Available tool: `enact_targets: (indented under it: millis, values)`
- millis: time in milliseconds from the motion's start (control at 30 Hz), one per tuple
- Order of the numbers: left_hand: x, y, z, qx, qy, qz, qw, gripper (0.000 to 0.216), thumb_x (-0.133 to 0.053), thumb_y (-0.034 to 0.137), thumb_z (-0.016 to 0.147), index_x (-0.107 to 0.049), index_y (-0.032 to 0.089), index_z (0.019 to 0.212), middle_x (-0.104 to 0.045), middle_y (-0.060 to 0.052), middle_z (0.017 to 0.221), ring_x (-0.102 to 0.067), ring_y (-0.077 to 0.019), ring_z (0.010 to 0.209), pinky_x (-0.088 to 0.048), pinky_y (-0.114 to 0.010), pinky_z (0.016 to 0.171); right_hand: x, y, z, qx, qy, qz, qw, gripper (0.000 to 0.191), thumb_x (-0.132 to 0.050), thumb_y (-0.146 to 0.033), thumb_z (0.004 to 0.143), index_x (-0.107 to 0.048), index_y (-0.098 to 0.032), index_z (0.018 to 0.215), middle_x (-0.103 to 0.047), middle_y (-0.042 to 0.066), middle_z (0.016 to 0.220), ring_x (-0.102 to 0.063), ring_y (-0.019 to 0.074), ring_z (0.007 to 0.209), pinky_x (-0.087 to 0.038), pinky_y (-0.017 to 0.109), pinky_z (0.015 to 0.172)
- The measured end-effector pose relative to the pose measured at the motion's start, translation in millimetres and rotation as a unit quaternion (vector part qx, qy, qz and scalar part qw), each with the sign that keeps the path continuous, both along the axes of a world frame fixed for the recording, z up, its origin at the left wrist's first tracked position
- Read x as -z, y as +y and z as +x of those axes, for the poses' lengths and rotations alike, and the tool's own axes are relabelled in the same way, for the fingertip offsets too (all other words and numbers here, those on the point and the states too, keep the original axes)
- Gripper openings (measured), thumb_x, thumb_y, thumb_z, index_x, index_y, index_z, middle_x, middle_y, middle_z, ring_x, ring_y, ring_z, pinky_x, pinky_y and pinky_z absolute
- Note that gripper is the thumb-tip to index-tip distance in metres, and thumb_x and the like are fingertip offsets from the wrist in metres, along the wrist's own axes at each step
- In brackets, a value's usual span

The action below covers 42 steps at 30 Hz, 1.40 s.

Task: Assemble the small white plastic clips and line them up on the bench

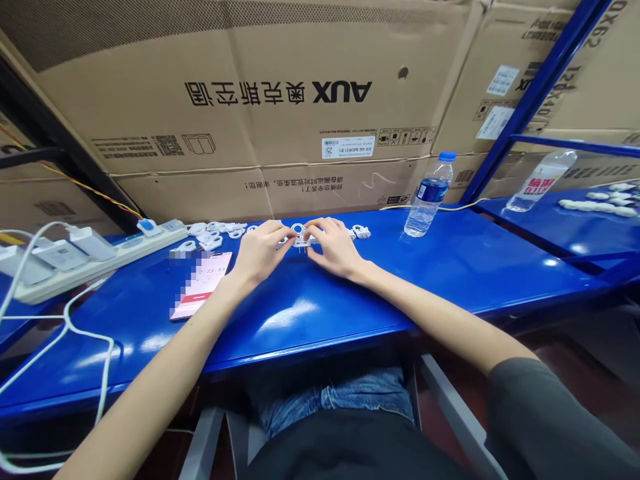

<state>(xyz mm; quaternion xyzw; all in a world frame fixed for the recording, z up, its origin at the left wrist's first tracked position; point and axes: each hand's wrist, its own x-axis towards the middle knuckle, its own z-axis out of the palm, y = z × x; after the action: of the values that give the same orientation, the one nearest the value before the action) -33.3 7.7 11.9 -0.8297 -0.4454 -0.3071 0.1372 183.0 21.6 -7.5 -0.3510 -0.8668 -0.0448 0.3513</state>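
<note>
My left hand [263,252] and my right hand [336,248] meet above the blue tabletop. Between their fingertips they pinch a small white plug [302,243] from both sides. Its two thin metal prongs point toward me, and a ring-shaped loop stands on its far side. Several similar white pieces with loops [210,233] lie in a loose row to the left of my left hand. More of the same white pieces [360,232] lie just beyond my right hand, partly hidden by it.
A phone [203,287] lies by my left forearm. White power strips [110,257] with chargers and cables fill the left side. A water bottle [430,195] stands at the back right, another bottle [541,180] farther right. A large cardboard box [280,53] walls off the back.
</note>
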Motion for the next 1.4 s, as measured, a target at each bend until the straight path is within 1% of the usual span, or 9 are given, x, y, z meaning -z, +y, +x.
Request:
enact_targets:
  millis: [167,300,467,667,867,967,1100,1233,1400]
  values:
    - [-2.2,-2.8,1.8,0.000,-0.007,0.004,1.000,0.026,-0.053,0.031,0.103,-0.077,0.021,0.108,-0.075,-0.007,0.107,-0.070,-0.0215,0.095,-0.053,-0.032,0.082,-0.4,-0.3,0.1,0.014,0.005,-0.001,1.000,0.018,-0.058,-0.019,0.094,-0.067,-0.021,0.109,-0.071,0.010,0.126,-0.060,0.0288,0.119,-0.037,0.046,0.112]
    - [-7.5,-7.5,4.4,-0.005,-0.003,-0.007,1.000,0.023,-0.055,0.030,0.098,-0.073,0.021,0.110,-0.072,-0.006,0.105,-0.069,-0.0209,0.094,-0.053,-0.031,0.081,-1.3,-0.7,-0.1,0.022,0.003,-0.007,1.000,0.020,-0.058,-0.019,0.093,-0.068,-0.021,0.111,-0.070,0.011,0.128,-0.060,0.0290,0.120,-0.037,0.046,0.112]
    - [-7.0,-8.1,5.4,-0.008,0.039,-0.038,0.999,0.021,-0.060,0.028,0.092,-0.071,0.022,0.109,-0.070,-0.007,0.107,-0.067,-0.0232,0.100,-0.053,-0.031,0.080,-1.3,-0.6,-0.4,0.023,0.001,-0.014,1.000,0.020,-0.058,-0.020,0.094,-0.068,-0.022,0.112,-0.070,0.010,0.129,-0.059,0.0288,0.121,-0.037,0.046,0.113]
    - [-4.0,-5.0,3.4,-0.016,0.056,-0.040,0.998,0.020,-0.058,0.029,0.096,-0.070,0.021,0.108,-0.069,-0.008,0.103,-0.066,-0.0235,0.098,-0.050,-0.030,0.074,-0.8,-0.6,-0.3,0.025,-0.006,-0.016,1.000,0.021,-0.058,-0.020,0.094,-0.067,-0.022,0.113,-0.070,0.010,0.129,-0.059,0.0284,0.121,-0.037,0.046,0.114]
    - [-5.0,-2.7,-0.5,-0.019,0.101,-0.048,0.994,0.014,-0.059,0.026,0.093,-0.069,0.019,0.101,-0.070,-0.008,0.102,-0.066,-0.0256,0.100,-0.049,-0.031,0.072,1.7,-3.1,-3.6,0.014,-0.018,-0.024,0.999,0.019,-0.058,-0.022,0.097,-0.067,-0.022,0.113,-0.070,0.009,0.134,-0.059,0.0279,0.125,-0.029,0.053,0.124]
    - [-8.1,-0.6,-5.0,-0.050,0.115,-0.050,0.991,0.015,-0.060,0.026,0.091,-0.068,0.019,0.101,-0.070,-0.010,0.106,-0.066,-0.0277,0.103,-0.050,-0.033,0.074,2.7,-3.2,-4.4,0.007,-0.012,-0.023,1.000,0.021,-0.057,-0.023,0.098,-0.067,-0.023,0.117,-0.068,0.009,0.140,-0.058,0.0278,0.130,-0.026,0.055,0.126]
    - [-15.1,3.7,-19.0,-0.130,0.133,-0.056,0.981,0.014,-0.061,0.027,0.090,-0.068,0.019,0.098,-0.071,-0.014,0.106,-0.065,-0.0324,0.108,-0.052,-0.037,0.078,2.5,-1.9,-3.4,0.017,-0.009,-0.024,1.000,0.027,-0.056,-0.024,0.100,-0.065,-0.023,0.126,-0.067,0.010,0.141,-0.058,0.0282,0.132,-0.027,0.057,0.126]
    - [-18.6,7.6,-36.4,-0.203,0.172,-0.075,0.961,0.014,-0.062,0.026,0.088,-0.070,0.018,0.095,-0.072,-0.018,0.103,-0.065,-0.0370,0.109,-0.053,-0.041,0.080,3.0,-1.3,-2.6,0.027,-0.022,-0.031,0.999,0.028,-0.056,-0.025,0.101,-0.065,-0.022,0.127,-0.066,0.012,0.142,-0.057,0.0294,0.133,-0.028,0.058,0.125]
    - [-11.7,12.2,-45.4,-0.224,0.183,-0.105,0.952,0.018,-0.061,0.025,0.086,-0.073,0.016,0.095,-0.074,-0.021,0.107,-0.066,-0.0401,0.109,-0.054,-0.046,0.082,3.8,-1.1,-2.0,0.034,-0.041,-0.036,0.998,0.030,-0.057,-0.025,0.100,-0.065,-0.021,0.129,-0.065,0.013,0.143,-0.057,0.0314,0.133,-0.028,0.060,0.125]
